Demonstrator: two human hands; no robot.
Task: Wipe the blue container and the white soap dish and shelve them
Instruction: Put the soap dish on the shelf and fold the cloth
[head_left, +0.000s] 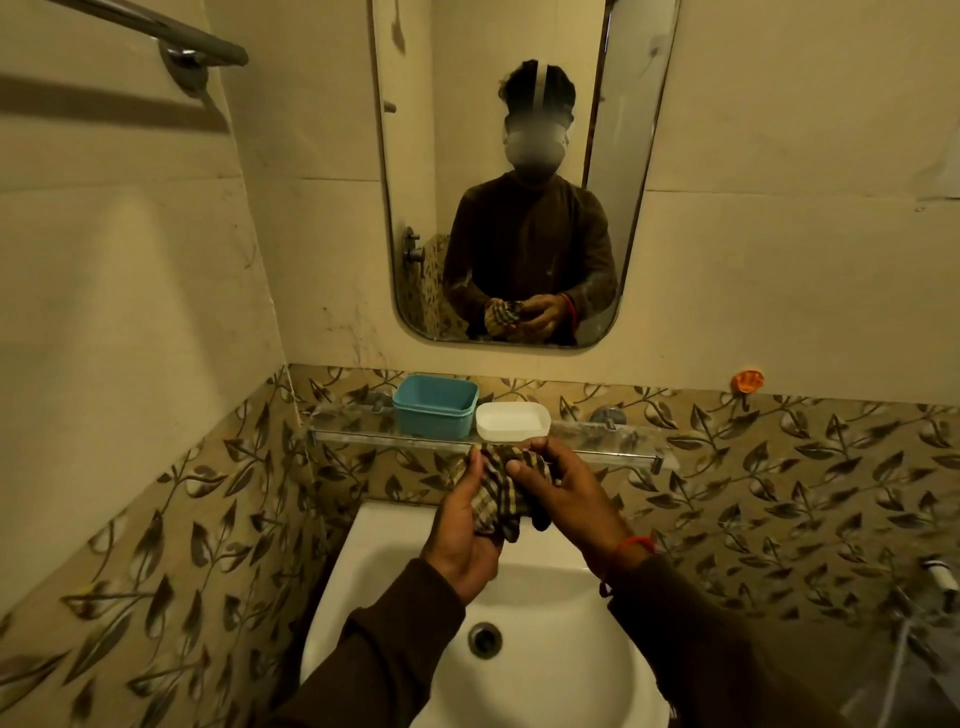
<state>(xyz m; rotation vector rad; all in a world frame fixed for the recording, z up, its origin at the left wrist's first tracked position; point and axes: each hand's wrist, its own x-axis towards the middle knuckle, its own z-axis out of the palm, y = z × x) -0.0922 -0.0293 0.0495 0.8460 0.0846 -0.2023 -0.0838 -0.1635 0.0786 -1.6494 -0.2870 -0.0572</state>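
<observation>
The blue container (435, 405) stands upright on the glass shelf (613, 441), with the white soap dish (513, 422) touching its right side. Below the shelf's front edge, over the sink, both my hands hold a checked brown-and-cream cloth (497, 493). My left hand (462, 525) grips the cloth from the left and underneath. From the right, my right hand (558, 491) has its fingers curled over the top of the bunched cloth. Neither hand touches the container or the dish.
A white sink (524, 613) with a metal drain (484, 640) sits directly below my hands. A mirror (514, 171) hangs above the shelf. A metal towel bar (171, 36) is at the upper left, and an orange hook (747, 381) is on the right wall.
</observation>
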